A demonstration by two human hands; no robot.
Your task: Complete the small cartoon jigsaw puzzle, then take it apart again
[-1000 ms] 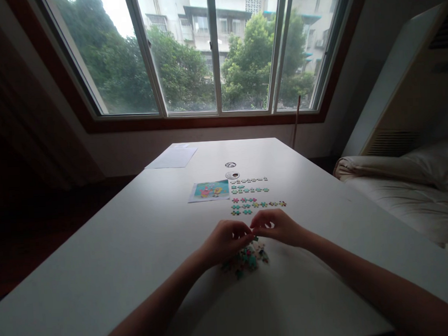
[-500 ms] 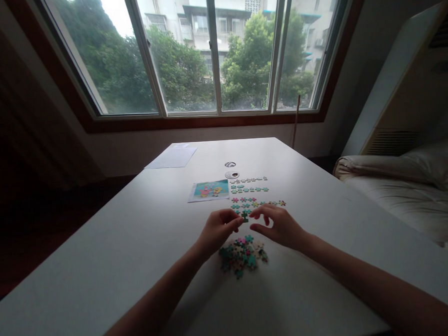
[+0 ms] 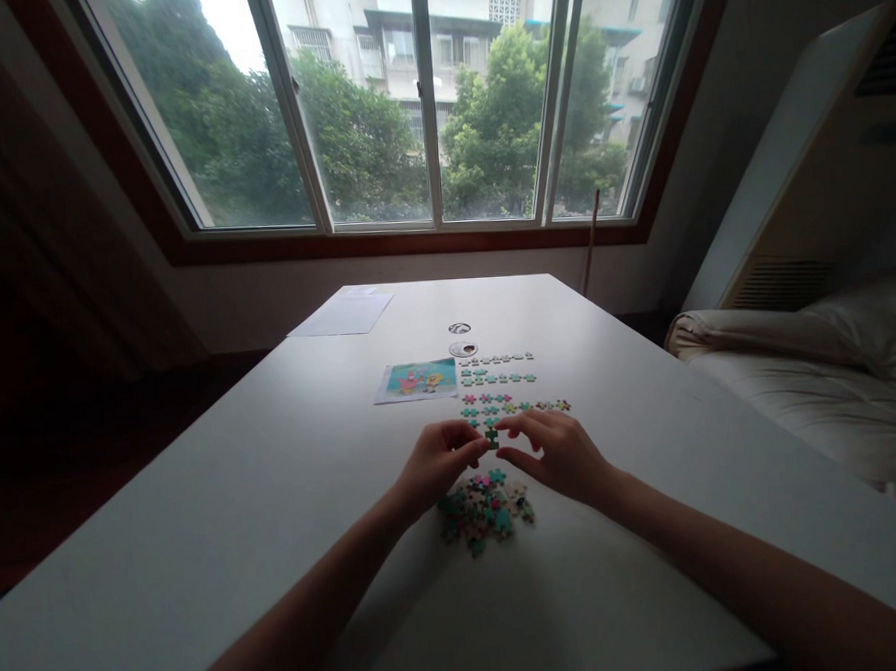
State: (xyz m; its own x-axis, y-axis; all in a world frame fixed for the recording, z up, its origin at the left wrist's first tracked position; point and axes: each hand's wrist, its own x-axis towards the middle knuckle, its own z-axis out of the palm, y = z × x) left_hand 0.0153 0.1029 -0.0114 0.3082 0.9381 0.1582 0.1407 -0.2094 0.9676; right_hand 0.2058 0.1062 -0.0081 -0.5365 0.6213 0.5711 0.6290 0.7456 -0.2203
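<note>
Between thumb and fingertips, my left hand (image 3: 448, 454) pinches a dark green jigsaw puzzle piece (image 3: 491, 438) above the table. My right hand (image 3: 555, 444) is beside it on the right, thumb and forefinger apart, the forefinger tip close to the piece's upper edge; whether it touches I cannot tell. Just below the hands lies a loose pile of mixed puzzle pieces (image 3: 483, 514), green, pink and pale. Beyond the hands, more pieces lie in short rows (image 3: 499, 379). A cartoon picture sheet (image 3: 421, 379) lies left of the rows.
The white table (image 3: 260, 466) reaches toward the window. Two small round items (image 3: 462, 349) sit behind the rows. White paper (image 3: 342, 313) lies at the far left corner. A pale sofa (image 3: 787, 368) stands along the right side.
The green piece in my left hand has dipped slightly lower. My right hand has shifted a little left, its forefinger closer to the piece.
</note>
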